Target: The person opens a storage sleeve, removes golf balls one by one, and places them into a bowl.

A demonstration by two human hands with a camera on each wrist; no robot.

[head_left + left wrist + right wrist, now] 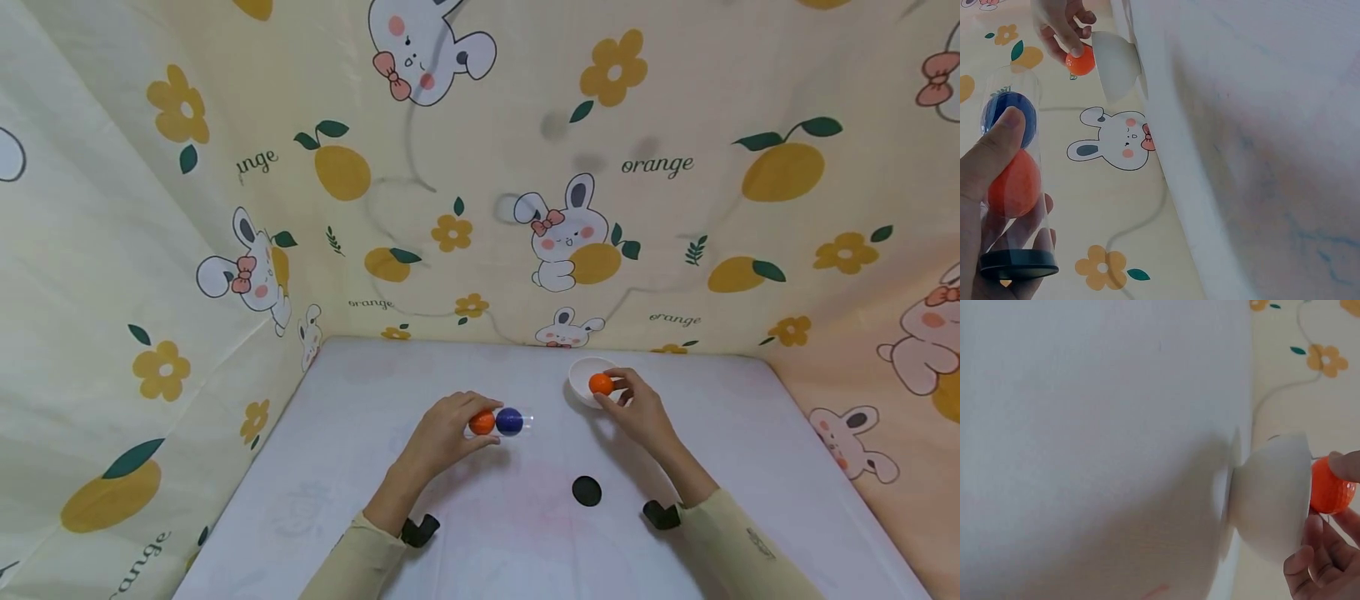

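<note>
- The right hand [637,407] pinches an orange ball [601,384] between thumb and fingers, at the rim of a white bowl [1272,500]; whether ball and rim touch, one cannot tell.
- The left hand [448,429], well apart from the right, is curled round a clear tube [1015,80].
- Inside the tube, a second orange ball [482,422] sits within the left hand's grasp, and a blue ball [509,422] sits beside it, on the side towards the right hand.
- Only the left wrist view shows the tube's black base [1019,265], beneath the left thumb; from the head, the hand hides it.
- The right wrist view shows the bowl's narrow foot on the white table [517,542] and the dimples on the pinched ball; the head view looks into the bowl instead.
- Seen by the head camera alone, a black disc [587,491] lies on the table between the forearms, nearer the person than either hand.
- Behind both hands hangs a cream cloth [675,83] printed with rabbits, flowers and oranges.
</note>
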